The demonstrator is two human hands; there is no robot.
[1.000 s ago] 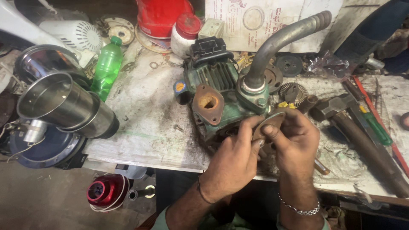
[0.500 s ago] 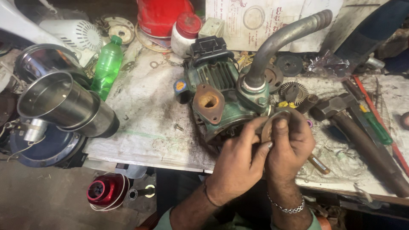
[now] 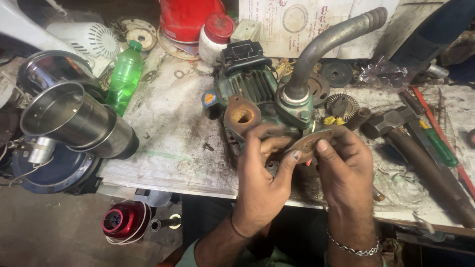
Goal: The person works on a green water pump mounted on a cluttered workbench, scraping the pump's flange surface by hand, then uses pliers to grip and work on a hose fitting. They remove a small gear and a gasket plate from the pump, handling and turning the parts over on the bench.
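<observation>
A green water pump [image 3: 257, 91] with a bent grey pipe [image 3: 329, 42] lies on the dirty workbench [image 3: 168, 148]. Its rusty round port [image 3: 242, 115] faces me. My left hand [image 3: 264, 180] and my right hand [image 3: 346, 165] are together at the pump's near end. Both grip a flat, rusty brown flange plate [image 3: 309, 143], thumbs pressed on its face. The plate touches the pump body just below the pipe's base. My palms hide the part of the pump under the plate.
Shiny steel cylinders [image 3: 74, 121] and a green plastic bottle [image 3: 123, 76] sit at the left. A large hammer [image 3: 420, 158], a green-handled screwdriver [image 3: 438, 143] and a gear [image 3: 341, 105] lie to the right. A red canister [image 3: 190, 17] stands behind; a red object [image 3: 121, 222] rests on the floor.
Both hands have shifted slightly left and closer together on the flange plate, turning it at the pump's end. The pump and the other things stay put.
</observation>
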